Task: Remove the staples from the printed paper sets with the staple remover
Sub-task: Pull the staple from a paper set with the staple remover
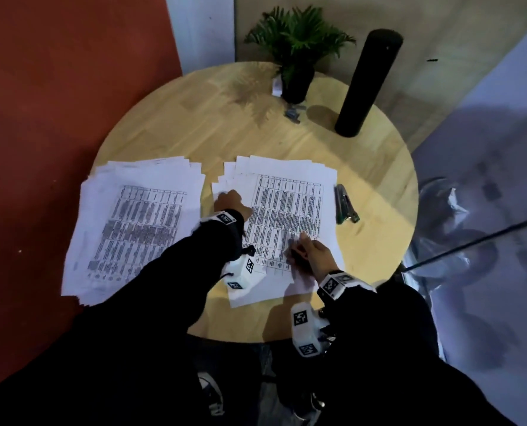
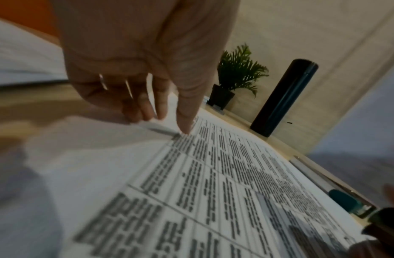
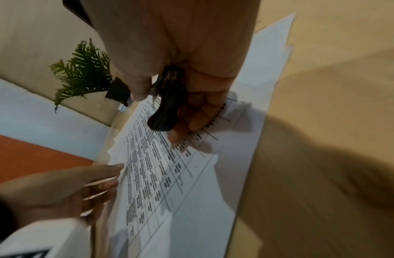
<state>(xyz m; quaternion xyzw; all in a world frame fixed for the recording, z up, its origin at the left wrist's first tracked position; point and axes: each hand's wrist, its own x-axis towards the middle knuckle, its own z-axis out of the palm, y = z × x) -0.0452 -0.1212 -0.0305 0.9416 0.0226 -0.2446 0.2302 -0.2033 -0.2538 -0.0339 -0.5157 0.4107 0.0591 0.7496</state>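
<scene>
Lying on one table, two paper stacks (one stapler).

Head overhead, wrists close, perhaps tilted, sharing paper

Round wooden table, 2 paper stacks, left hand on right stack

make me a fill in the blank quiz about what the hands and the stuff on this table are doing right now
1. The right hand holds a dark ____ over the printed sheet.
2. The left hand presses its fingers on the right paper stack near its ____ edge.
3. The green stapler lies on the ____ table, right of that stack.
4. The potted plant stands beside a tall ____ cylinder.

Missing words: staple remover; left; round; black
</scene>
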